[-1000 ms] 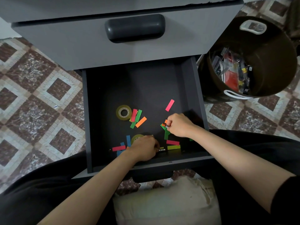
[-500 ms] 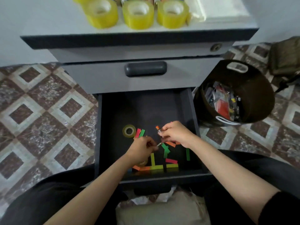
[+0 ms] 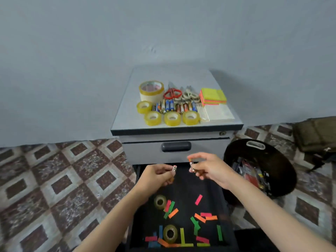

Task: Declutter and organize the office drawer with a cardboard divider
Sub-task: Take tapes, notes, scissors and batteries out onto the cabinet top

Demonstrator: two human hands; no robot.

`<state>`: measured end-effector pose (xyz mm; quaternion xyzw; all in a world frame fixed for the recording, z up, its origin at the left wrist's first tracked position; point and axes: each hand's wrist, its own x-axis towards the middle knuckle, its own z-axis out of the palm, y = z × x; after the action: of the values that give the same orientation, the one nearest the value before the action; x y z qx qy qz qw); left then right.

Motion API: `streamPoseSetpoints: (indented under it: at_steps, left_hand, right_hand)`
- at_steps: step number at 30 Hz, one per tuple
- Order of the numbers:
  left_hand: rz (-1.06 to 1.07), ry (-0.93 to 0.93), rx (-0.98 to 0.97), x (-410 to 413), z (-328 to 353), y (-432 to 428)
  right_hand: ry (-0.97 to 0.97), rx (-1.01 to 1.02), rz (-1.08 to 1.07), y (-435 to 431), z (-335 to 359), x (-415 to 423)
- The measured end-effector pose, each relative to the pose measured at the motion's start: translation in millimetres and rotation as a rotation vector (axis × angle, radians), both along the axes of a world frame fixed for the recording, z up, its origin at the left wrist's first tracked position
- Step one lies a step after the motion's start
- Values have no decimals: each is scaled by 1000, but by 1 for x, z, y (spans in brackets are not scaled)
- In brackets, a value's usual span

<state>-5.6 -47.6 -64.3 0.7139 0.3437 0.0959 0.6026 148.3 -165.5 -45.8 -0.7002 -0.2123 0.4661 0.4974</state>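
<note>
Orange-tipped battery (image 3: 191,164) half hidden in right hand (image 3: 213,170).

Head camera faces forward-down, seemingly close above the drawer (image 3: 183,190).

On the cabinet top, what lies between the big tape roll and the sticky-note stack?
Red-handled scissors and pale-handled scissors, side by side, in the head view.

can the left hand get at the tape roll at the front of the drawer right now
Probably: the tape roll lies uncovered in the open drawer, but the left hand is pinching a battery.
</note>
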Motion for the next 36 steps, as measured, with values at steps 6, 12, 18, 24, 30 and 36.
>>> streamPoseSetpoints:
  at_steps: [6, 12, 18, 24, 30, 36]
  left_hand:
    - [86, -136, 21, 28, 80, 33]
    - [141, -54, 223, 78, 136, 81]
    - [61, 110, 466, 140, 136, 111]
    - [-82, 282, 680, 168, 135, 123]
    - [-126, 350, 740, 177, 124, 129]
    - [-108, 315, 728, 171, 121, 133]
  right_hand:
    - [-97, 131, 51, 23, 78, 20]
    - [-279, 203, -11, 72, 117, 52]
    - [-454, 55, -35, 121, 112, 84]
    - [-485, -71, -41, 144, 101, 111]
    - [-505, -139, 31, 152, 98, 109]
    - [-581, -156, 36, 155, 96, 104]
